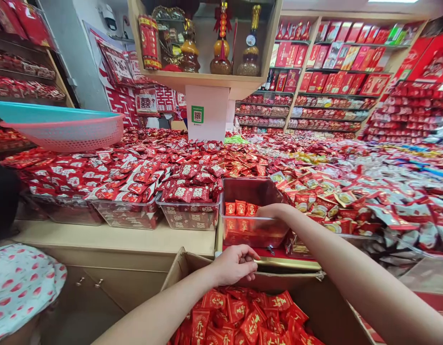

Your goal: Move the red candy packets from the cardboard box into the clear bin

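My right hand (273, 210) reaches over the front rim of a clear plastic bin (250, 183), beside small red candy packets (240, 208) standing in rows at its left. The fingers are mostly hidden, so whether they hold a packet cannot be made out. Lower down, my left hand (238, 264) hovers above an open cardboard box (296, 287), its fingers loosely bent and apart with nothing seen in them. Loose red packets with gold lettering (239, 311) fill the box.
Similar bins with dark red packets (188, 191) and white-and-red packets (135, 187) line the counter. Piled sweets spread behind. A pink basket (70, 132) rests at left, near a person in a strawberry-print garment (25, 282). A wooden display case (207, 79) overhangs the counter.
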